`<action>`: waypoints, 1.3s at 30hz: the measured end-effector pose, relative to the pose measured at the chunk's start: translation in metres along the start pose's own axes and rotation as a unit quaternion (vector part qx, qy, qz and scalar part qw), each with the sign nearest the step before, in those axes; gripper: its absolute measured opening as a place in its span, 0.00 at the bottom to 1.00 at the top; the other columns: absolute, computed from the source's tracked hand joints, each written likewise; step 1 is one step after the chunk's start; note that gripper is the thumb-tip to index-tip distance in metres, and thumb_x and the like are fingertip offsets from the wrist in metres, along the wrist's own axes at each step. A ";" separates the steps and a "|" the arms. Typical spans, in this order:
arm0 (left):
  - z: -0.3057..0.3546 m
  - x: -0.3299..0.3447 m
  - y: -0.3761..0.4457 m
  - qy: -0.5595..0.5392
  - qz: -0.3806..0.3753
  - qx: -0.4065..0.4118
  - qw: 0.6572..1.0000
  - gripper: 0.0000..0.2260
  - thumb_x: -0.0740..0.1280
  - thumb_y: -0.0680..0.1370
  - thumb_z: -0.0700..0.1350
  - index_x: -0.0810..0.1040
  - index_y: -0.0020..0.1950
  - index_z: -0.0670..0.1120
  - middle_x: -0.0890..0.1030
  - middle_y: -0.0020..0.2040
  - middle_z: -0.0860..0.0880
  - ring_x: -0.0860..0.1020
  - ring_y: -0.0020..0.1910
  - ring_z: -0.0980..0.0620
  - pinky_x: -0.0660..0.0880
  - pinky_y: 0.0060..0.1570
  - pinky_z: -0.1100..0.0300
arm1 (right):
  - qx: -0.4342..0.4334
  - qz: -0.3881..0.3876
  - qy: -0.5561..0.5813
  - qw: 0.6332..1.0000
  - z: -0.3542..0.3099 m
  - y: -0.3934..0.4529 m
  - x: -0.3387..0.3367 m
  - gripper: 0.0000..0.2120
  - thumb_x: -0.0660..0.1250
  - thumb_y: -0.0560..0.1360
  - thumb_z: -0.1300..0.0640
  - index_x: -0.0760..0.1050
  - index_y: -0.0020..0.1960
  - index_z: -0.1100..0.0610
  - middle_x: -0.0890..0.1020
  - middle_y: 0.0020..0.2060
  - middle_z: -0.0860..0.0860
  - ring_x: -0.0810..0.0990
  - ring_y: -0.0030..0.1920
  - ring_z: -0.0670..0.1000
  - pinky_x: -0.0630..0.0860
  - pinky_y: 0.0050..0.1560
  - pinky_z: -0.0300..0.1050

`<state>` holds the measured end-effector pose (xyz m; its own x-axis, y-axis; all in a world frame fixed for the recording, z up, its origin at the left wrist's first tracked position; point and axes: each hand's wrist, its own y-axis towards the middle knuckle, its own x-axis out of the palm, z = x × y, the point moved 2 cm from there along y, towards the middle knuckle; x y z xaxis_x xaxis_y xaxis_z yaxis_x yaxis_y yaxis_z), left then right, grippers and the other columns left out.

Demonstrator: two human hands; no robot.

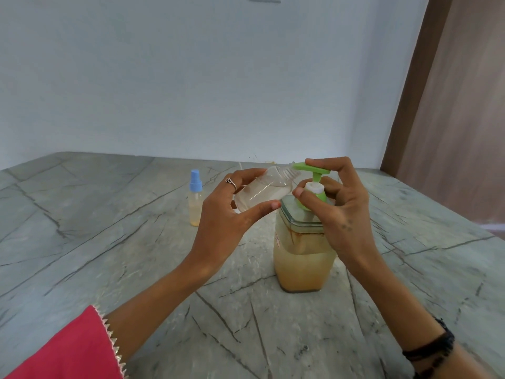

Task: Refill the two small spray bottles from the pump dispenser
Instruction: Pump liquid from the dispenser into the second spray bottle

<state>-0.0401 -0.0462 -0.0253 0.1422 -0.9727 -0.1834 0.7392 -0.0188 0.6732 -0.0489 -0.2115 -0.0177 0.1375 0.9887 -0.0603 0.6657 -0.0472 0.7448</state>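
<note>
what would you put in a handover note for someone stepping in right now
Left hand: grips the clear uncapped small plastic spray bottle, tilted, with its mouth at the spout of the green pump head.
Right hand: index finger on the pump head, thumb by the collar of the square clear pump dispenser, roughly half full of yellowish liquid, standing on the grey stone counter.
Second small bottle with the blue spray cap stands behind, capped, with some yellowish liquid.
Done: held bottle opened and positioned.
Left: pump it full and recap; its cap is not in view. Check the blue-capped one.

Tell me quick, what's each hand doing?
Left hand: holds the open bottle.
Right hand: fingers on the pump, gripping its collar.
</note>
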 end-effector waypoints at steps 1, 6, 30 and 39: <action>0.000 0.000 0.000 0.003 -0.002 0.001 1.000 0.20 0.71 0.64 0.53 0.73 0.55 0.58 0.77 0.51 0.62 0.75 0.51 0.67 0.72 0.43 0.75 | 0.006 0.001 0.003 1.000 0.000 0.001 0.000 0.15 0.71 0.71 0.61 0.73 0.50 0.44 0.83 0.37 0.57 0.80 0.38 0.61 0.77 0.47 0.54; -0.002 0.001 0.000 0.016 -0.007 0.001 1.000 0.21 0.71 0.64 0.54 0.73 0.56 0.58 0.76 0.52 0.62 0.73 0.52 0.68 0.71 0.44 0.76 | 0.038 -0.003 0.032 0.999 -0.002 0.006 -0.001 0.14 0.71 0.71 0.67 0.74 0.47 0.50 0.84 0.37 0.51 0.82 0.35 0.52 0.78 0.36 0.47; -0.001 0.000 0.001 0.016 -0.005 -0.006 1.000 0.21 0.71 0.64 0.54 0.72 0.56 0.58 0.76 0.52 0.63 0.74 0.51 0.69 0.71 0.43 0.77 | 0.016 0.010 0.020 1.000 -0.005 0.002 0.000 0.13 0.70 0.70 0.60 0.74 0.49 0.45 0.84 0.37 0.56 0.81 0.37 0.61 0.78 0.39 0.56; -0.003 0.001 0.000 0.015 -0.008 0.000 1.000 0.20 0.71 0.63 0.56 0.72 0.54 0.62 0.76 0.52 0.63 0.74 0.52 0.67 0.71 0.44 0.76 | 0.042 0.008 0.028 0.999 -0.005 0.005 0.000 0.09 0.69 0.68 0.61 0.74 0.44 0.49 0.84 0.38 0.51 0.83 0.37 0.55 0.79 0.36 0.46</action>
<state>-0.0381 -0.0461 -0.0274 0.1506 -0.9649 -0.2151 0.7420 -0.0335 0.6696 -0.0492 -0.2106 -0.0101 0.1085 0.9941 -0.0092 0.7233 -0.0726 0.6867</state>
